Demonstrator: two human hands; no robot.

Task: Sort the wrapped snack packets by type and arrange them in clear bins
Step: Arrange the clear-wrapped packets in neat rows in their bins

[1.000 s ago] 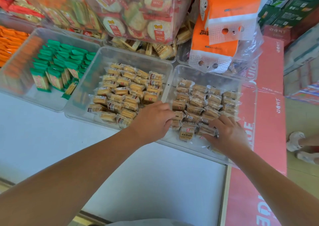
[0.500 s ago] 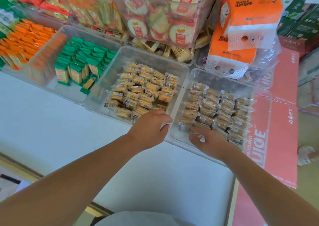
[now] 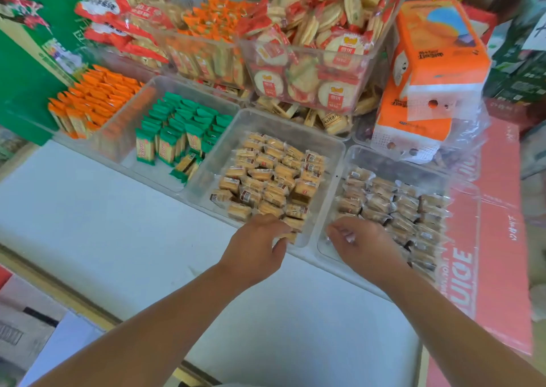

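Right hand has slid nearer, pinching 1 packet; left hand curled, hold unclear; 4 front bins look mostly sorted.

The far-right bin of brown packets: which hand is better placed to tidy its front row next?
Probably right. The right hand is over the near-left corner of that bin, beside its packets; the left hand is at the neighbouring bin.

White "UICE" on pink carton; print on snack packets unreadable.
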